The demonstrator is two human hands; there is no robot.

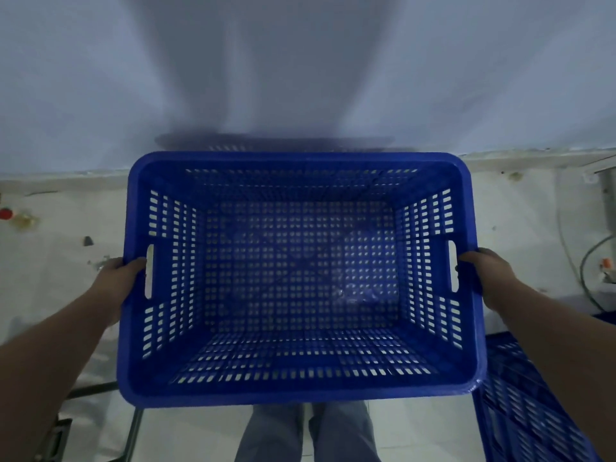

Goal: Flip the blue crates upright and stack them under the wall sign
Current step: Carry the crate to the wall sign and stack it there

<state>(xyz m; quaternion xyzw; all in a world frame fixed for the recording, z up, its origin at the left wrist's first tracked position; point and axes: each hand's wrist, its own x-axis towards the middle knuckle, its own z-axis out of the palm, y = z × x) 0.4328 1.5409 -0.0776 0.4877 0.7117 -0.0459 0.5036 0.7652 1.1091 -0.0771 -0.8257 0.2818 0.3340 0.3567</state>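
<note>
Both hands, left [118,280] and right [488,276], gripping upright perforated blue crate [301,381] by side rims.

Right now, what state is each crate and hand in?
Held crate: upright, open side up, empty, carried off the floor near the wall.
Left hand: grips the crate's left rim at the handle slot.
Right hand: grips the right rim at the handle slot.
Second crate: on the floor at lower right, partly out of frame; orientation unclear.
</note>
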